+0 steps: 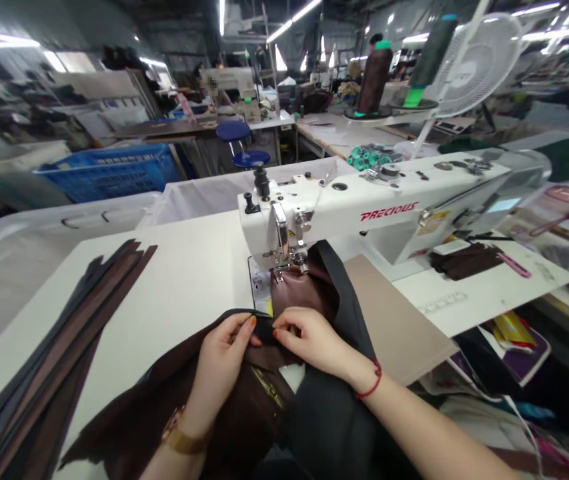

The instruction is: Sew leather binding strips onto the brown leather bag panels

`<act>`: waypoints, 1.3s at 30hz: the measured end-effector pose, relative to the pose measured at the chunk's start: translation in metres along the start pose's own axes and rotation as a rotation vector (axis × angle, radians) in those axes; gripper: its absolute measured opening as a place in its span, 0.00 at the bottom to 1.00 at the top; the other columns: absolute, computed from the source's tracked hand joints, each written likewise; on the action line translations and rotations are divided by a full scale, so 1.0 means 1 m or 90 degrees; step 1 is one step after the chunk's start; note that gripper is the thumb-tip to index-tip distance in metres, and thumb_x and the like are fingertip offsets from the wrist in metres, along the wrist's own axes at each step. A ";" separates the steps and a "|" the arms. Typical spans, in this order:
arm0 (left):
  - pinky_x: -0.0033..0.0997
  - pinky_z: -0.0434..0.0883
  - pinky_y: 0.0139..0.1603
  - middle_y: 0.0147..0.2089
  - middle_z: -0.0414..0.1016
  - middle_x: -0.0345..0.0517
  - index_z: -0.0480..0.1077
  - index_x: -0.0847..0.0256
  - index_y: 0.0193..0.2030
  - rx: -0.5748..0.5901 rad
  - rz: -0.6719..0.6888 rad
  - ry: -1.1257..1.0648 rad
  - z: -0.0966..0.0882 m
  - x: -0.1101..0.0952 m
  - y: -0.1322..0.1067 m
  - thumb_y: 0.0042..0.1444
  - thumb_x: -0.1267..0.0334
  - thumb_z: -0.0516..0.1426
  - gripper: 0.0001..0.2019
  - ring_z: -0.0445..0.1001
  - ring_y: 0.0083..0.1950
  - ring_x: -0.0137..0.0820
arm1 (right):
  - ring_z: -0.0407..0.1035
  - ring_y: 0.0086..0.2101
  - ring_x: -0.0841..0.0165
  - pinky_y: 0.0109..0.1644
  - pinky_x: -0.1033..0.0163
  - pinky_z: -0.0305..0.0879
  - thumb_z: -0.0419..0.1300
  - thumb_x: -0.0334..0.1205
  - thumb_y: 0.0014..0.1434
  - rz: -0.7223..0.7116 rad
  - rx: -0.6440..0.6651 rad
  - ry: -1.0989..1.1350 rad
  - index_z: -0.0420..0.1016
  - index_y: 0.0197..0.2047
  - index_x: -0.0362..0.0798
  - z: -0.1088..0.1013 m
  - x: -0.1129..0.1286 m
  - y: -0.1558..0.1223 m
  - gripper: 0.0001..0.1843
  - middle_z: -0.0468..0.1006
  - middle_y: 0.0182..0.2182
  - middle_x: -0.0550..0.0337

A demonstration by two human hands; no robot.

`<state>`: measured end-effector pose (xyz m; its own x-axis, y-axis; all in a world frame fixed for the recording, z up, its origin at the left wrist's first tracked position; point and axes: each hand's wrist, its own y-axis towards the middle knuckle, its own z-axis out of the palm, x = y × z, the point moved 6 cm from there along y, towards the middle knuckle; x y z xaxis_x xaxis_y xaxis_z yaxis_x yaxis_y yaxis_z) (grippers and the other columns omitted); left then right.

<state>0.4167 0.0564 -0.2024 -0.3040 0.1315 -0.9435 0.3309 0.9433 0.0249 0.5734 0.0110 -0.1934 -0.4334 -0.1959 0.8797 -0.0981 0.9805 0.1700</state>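
A white sewing machine (pixel 364 203) marked PRECIOUS stands on a white table (pixel 184 280). Brown leather-like fabric (pixel 304 290) lies under its presser foot (pixel 289 263) and runs down toward me, with a brass zipper (pixel 267 387) showing. My left hand (pixel 219 367) and my right hand (pixel 314 343) meet just in front of the needle, both pinching a black strip (pixel 264 328) at the fabric's edge. A dark lining piece (pixel 329 413) drapes beneath my right wrist.
Long dark brown strips (pixel 59 353) lie stacked at the table's left. A tan board (pixel 394 313) sits right of the fabric. Thread cones (pixel 374 80) and a fan (pixel 479 60) stand behind the machine. A blue crate (pixel 109 170) sits far left.
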 end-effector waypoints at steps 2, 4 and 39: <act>0.27 0.71 0.35 0.28 0.76 0.41 0.73 0.62 0.41 -0.005 0.007 0.021 -0.003 0.001 -0.001 0.58 0.51 0.56 0.16 0.75 0.31 0.32 | 0.65 0.27 0.74 0.30 0.70 0.56 0.59 0.31 0.58 -0.002 -0.005 -0.011 0.76 0.32 0.46 -0.001 0.000 0.000 0.05 0.72 0.27 0.65; 0.29 0.71 0.38 0.33 0.78 0.43 0.73 0.62 0.42 -0.010 0.012 0.039 -0.007 0.001 -0.003 0.57 0.51 0.57 0.16 0.75 0.33 0.33 | 0.65 0.26 0.74 0.30 0.70 0.56 0.59 0.30 0.57 -0.006 -0.013 -0.020 0.76 0.32 0.46 -0.002 0.000 0.000 0.05 0.73 0.27 0.65; 0.19 0.51 0.22 0.24 0.64 0.35 0.68 0.64 0.34 0.175 -0.236 -0.163 -0.004 -0.003 -0.015 0.48 0.47 0.64 0.21 0.55 0.21 0.19 | 0.69 0.33 0.71 0.37 0.68 0.61 0.62 0.32 0.59 -0.059 -0.008 -0.017 0.78 0.35 0.47 -0.007 0.005 -0.002 0.03 0.77 0.31 0.62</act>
<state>0.4090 0.0436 -0.1989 -0.2282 -0.3072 -0.9239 0.4752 0.7931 -0.3810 0.5773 0.0080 -0.1861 -0.4465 -0.2860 0.8478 -0.1284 0.9582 0.2557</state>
